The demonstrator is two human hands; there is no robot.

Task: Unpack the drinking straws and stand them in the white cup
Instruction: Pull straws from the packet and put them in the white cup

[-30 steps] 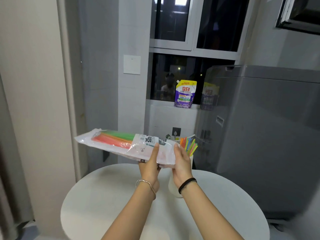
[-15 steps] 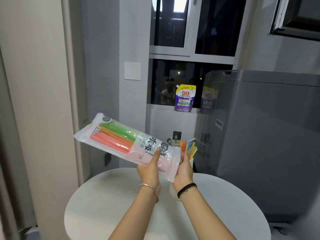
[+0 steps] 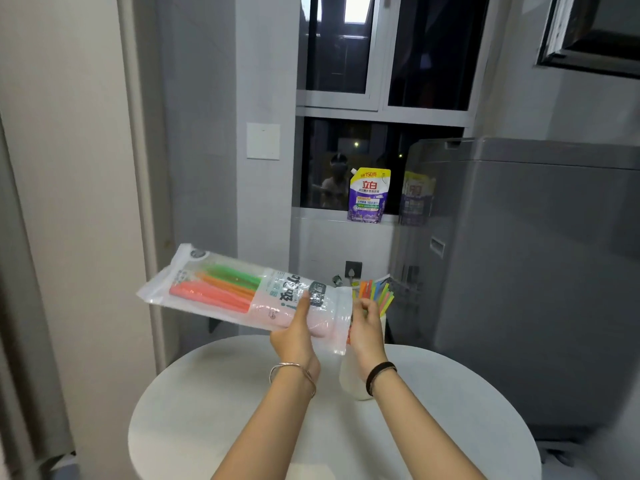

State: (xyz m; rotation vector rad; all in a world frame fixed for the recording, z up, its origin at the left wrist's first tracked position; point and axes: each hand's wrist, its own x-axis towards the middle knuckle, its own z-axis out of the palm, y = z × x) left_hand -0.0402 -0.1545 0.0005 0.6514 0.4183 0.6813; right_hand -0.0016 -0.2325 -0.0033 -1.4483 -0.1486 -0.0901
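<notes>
The pack (image 3: 249,296) is held off the table (image 3: 242,410), above its far edge. Its long axis runs from upper left down to lower right at a slight tilt. The straws (image 3: 207,296) inside lie along that axis, bunched in the far left half. The printed right half ends in the mouth, which points toward your right hand (image 3: 367,329). Your left hand (image 3: 294,336) grips the pack just short of the mouth, thumb across the top face, fingers beneath and out of sight. Your right hand sits just beside the mouth with fingers curled; whether they pinch a straw or the film cannot be determined. A sliver of orange shows at the mouth's lower corner, possibly straw ends. The cup (image 3: 351,379) stands on the table below the right hand, largely hidden by the wrist, with loose straws (image 3: 375,294) fanned upright in it. Judgement: the task is part done. The right hand is nearer to both mouth and cup, so the draw should run rightward along the axis, then turn upright over the cup. Risk: the packed straws sit far from the mouth, and the pack likely needs tilting mouth-down to bring them within reach.
</notes>
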